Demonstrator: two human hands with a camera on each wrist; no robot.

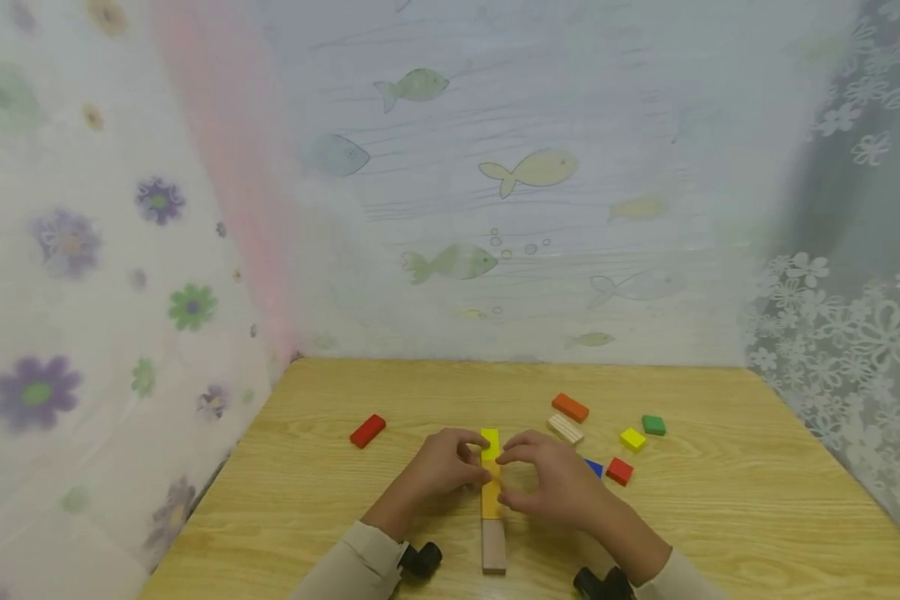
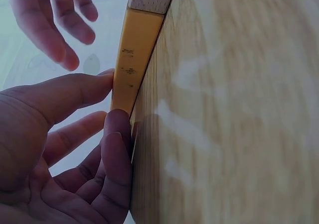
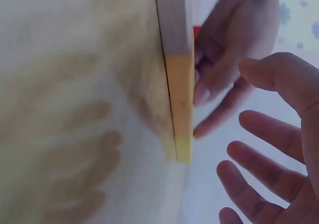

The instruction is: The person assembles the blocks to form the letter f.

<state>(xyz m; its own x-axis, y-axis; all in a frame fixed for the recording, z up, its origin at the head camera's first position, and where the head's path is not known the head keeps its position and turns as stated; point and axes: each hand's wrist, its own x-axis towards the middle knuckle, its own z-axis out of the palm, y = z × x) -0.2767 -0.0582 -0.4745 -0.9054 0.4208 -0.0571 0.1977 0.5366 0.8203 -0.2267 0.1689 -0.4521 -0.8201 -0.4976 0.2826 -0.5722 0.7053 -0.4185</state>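
A straight row of blocks lies on the table between the two hands: a yellow block (image 1: 490,437) at the far end, an orange block (image 1: 491,502) in the middle and a plain wooden block (image 1: 493,546) nearest. My left hand (image 1: 444,463) is at the row's left side, its thumb touching the orange block (image 2: 134,55) and its index finger beside the yellow block (image 3: 183,147). On the other side, my right hand (image 1: 558,477) has its fingers spread, thumb and index near the row. In the right wrist view, the right fingers (image 3: 259,191) are apart from the blocks.
A red block (image 1: 367,431) lies to the left. On the right are an orange-red block (image 1: 571,407), a ridged pale block (image 1: 566,429), a partly hidden blue block (image 1: 594,468), and small red (image 1: 619,471), yellow (image 1: 633,439) and green (image 1: 653,425) blocks. Patterned curtains surround the table.
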